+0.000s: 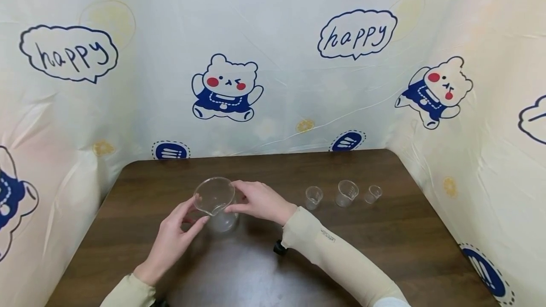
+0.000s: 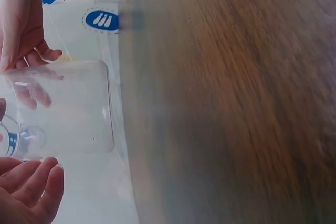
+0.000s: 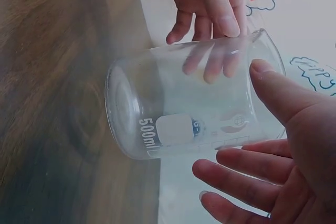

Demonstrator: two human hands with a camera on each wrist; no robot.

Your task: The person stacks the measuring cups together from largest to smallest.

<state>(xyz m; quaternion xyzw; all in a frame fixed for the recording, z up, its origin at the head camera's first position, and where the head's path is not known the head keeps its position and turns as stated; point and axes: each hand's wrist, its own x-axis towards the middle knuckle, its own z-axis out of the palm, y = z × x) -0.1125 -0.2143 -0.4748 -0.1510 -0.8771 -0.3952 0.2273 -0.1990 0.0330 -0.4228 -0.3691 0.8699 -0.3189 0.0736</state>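
Note:
A large clear glass beaker [image 1: 215, 198], marked 500 ml in the right wrist view, is held upright between both hands, its base raised off the table. My left hand [image 1: 172, 236] grips its left side near the rim, thumb in front and fingers round the side. On the opposite side my right hand [image 1: 262, 200] holds it close to the rim between thumb and fingers. In the right wrist view the beaker [image 3: 184, 103] shows white printing, and the left hand's fingers are partly seen through the glass.
Three smaller glass beakers stand in a row to the right: one [image 1: 313, 197], a bigger one [image 1: 347, 193] and the smallest [image 1: 373, 194]. The brown wooden table [image 1: 264, 269] ends at a printed cloth curtain [image 1: 290, 84] at the back and sides.

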